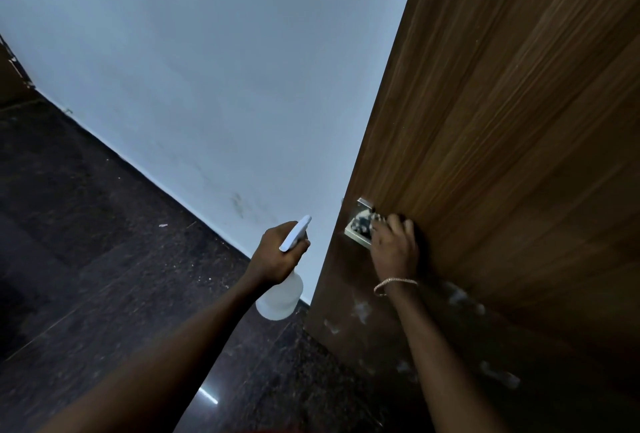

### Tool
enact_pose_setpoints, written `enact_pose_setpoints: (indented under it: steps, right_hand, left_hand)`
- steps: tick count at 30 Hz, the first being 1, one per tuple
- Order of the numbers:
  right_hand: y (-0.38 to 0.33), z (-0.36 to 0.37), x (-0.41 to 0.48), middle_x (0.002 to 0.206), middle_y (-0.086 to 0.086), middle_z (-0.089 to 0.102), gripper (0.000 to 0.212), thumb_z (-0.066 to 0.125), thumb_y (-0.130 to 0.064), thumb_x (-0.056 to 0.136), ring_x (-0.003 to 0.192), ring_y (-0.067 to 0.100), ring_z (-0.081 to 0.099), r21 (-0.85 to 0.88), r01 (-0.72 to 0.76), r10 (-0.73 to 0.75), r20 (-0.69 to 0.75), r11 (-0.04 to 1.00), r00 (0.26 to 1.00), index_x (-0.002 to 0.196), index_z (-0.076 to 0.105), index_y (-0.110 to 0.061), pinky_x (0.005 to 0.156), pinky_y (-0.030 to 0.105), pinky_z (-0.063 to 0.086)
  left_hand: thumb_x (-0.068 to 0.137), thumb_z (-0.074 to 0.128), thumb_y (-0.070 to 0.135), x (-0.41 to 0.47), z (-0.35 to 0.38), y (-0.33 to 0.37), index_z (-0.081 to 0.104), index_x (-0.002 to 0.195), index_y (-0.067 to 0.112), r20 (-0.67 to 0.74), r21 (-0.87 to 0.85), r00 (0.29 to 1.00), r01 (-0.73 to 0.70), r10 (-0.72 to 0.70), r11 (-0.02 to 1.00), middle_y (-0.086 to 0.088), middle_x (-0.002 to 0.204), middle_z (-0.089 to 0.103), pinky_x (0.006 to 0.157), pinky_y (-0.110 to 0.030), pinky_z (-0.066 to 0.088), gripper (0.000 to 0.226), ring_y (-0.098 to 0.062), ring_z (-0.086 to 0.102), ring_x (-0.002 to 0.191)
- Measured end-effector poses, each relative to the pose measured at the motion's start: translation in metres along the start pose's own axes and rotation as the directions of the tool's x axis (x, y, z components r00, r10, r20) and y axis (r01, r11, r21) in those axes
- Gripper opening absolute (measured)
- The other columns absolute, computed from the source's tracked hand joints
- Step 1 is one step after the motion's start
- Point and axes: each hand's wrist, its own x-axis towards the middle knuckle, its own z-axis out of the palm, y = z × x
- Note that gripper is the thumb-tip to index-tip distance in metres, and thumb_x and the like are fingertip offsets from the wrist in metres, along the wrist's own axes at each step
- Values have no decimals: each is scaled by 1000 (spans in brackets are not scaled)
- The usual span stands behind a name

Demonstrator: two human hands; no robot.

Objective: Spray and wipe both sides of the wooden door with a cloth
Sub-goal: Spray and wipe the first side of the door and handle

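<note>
A dark floor and a white wall were seen at the left. Before the wall's foot, a white bottle was gripped at its neck by the left hand, the fingers curled under the trigger head and the nozzle angled up toward the door's edge. The bottle was judged light and stiff, perhaps slick if wetted, so the neck was thought the surest hold. To the right stood the door, its grained face filling that side. At its left edge a metal plate was fitted, and a patterned cloth was held against it by the right hand, fingers bent over it; a bracelet was worn at that wrist. The cloth was judged soft and limp, best bunched under the palm. Pale spray patches lay unwiped on the door's lower part.
</note>
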Motion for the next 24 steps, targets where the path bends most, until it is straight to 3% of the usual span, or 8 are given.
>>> enact_pose_setpoints:
  steps: [4,8,10,13,15,18,22,24]
  right_hand:
    - [40,-4,-17,94,4,58,26,71,-6,80,80,29,48,-128,284,-258,188,950,948,103,72,-20,68,43,45]
    - [58,-17,-26,97,4,57,35,76,-4,69,84,29,50,-187,383,-316,312,904,896,100,69,-19,68,43,43]
    - [60,-24,-23,97,5,57,33,73,-7,74,84,30,50,-201,392,-341,244,898,908,105,71,-19,69,43,40]
    - [55,-29,-1,102,9,63,26,65,-12,85,90,32,51,-198,276,-275,35,940,961,110,72,-19,75,46,37]
    - [51,-21,3,111,8,66,27,59,-15,92,98,32,52,-215,296,-300,16,931,954,116,70,-21,80,46,38]
    - [68,5,-25,126,4,63,34,52,-21,93,108,28,53,-300,488,-452,185,820,873,122,69,-25,91,44,40]
    - [79,12,-30,131,4,62,35,63,-24,89,119,25,52,-286,511,-451,253,810,856,123,68,-21,105,43,37]
    - [86,9,-29,137,8,59,36,63,-27,90,129,27,49,-297,588,-472,379,753,796,124,68,-19,113,46,30]
  left_hand:
    - [96,62,13,2,-18,-4,57,77,15,-34,6,999,4,-3,1000,-5,69,59,59,-57,55,19,-31,58,64]
    - [95,63,11,1,-27,-8,57,76,14,-58,27,998,25,-23,999,-7,67,58,58,-56,55,20,-33,58,63]
    - [95,63,9,-2,-28,-8,55,74,15,-46,30,999,16,-14,999,-6,66,57,57,-55,54,23,-33,57,61]
    - [94,63,10,-1,-28,-8,55,74,15,-43,26,999,11,-10,1000,-6,66,56,58,-55,53,23,-32,56,60]
    - [94,63,10,-1,-27,-8,55,74,14,-43,28,999,22,-21,999,-7,66,57,58,-55,54,22,-32,56,61]
    - [95,64,10,-2,-24,-5,55,75,14,-27,24,1000,8,-7,1000,-7,66,57,57,-55,54,22,-32,57,60]
    - [96,63,7,-3,-31,-5,54,74,12,-72,16,997,12,-11,1000,-8,65,57,56,-50,51,25,-33,57,57]
    - [96,63,6,-5,-32,-8,53,74,11,-72,15,997,23,-22,1000,-9,65,56,56,-49,50,25,-34,56,59]
